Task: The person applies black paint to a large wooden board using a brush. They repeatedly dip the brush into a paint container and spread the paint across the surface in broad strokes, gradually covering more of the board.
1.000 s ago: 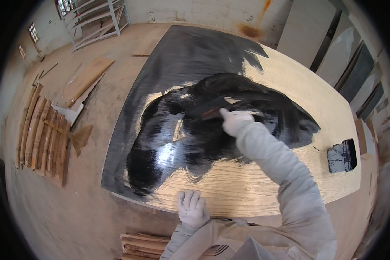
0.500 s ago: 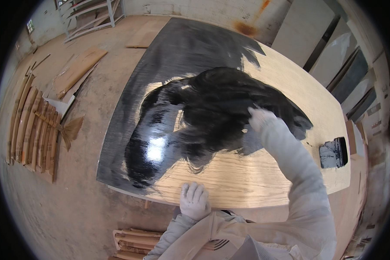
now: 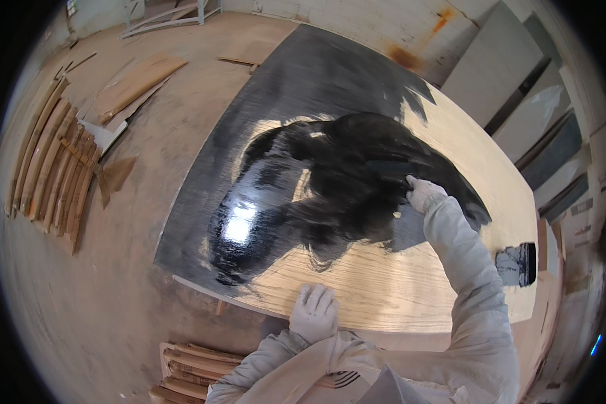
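Note:
A large wood-grain panel (image 3: 357, 289) lies flat before me, its far and left parts coated dark grey. Glossy wet black paint (image 3: 357, 141) is smeared across its middle, with bare pale wood along the near and right sides. My right hand (image 3: 425, 194), in a white glove, is closed low over the paint's right part, forefinger pointing forward-left. Whatever it grips cannot be told from the black around it. Gloved too, my left hand (image 3: 314, 313) rests on the panel's near edge, fingers lying flat and close together.
A black-smeared tub (image 3: 516, 264) sits near the panel's right edge. Boards (image 3: 495, 54) lean against the wall at the right. Bundled cardboard-like strips (image 3: 54, 161) lie on the floor at left, more strips (image 3: 195, 370) near my left elbow. A pale metal rack (image 3: 172, 23) stands far left.
The view has tilted, moving the panel's middle rightward and down in the picture. My right hand has slid slightly forward over the paint. My left hand stays on the near edge.

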Tool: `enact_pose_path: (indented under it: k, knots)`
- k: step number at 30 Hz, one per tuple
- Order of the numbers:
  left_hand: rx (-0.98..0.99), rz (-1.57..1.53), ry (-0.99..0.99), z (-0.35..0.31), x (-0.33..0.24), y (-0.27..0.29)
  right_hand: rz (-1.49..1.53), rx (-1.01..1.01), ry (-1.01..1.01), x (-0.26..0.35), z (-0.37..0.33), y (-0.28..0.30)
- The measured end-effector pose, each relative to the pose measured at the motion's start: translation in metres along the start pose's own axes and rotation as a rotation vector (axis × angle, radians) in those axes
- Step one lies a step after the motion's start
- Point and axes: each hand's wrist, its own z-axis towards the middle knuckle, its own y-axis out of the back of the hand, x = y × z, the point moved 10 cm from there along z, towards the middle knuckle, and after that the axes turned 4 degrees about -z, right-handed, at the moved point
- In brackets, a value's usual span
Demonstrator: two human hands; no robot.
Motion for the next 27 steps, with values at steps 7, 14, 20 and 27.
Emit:
enact_pose_path:
  k: [7, 14, 20, 27]
  knots:
    - [0.028, -0.01, -0.003, 0.001, 0.002, 0.009, -0.039, -0.169, 0.28, 0.161, 0.061, 0.071]
    - [0.038, -0.032, 0.035, -0.001, 0.012, 0.011, -0.124, -0.142, 0.514, 0.31, 0.021, 0.103]
    - [0.025, -0.093, -0.092, 0.001, -0.009, 0.01, -0.097, -0.187, 0.198, 0.193, 0.139, 0.1]
    - [0.039, -0.064, -0.035, -0.015, 0.003, 0.006, -0.164, -0.113, 0.401, 0.313, 0.059, 0.122]
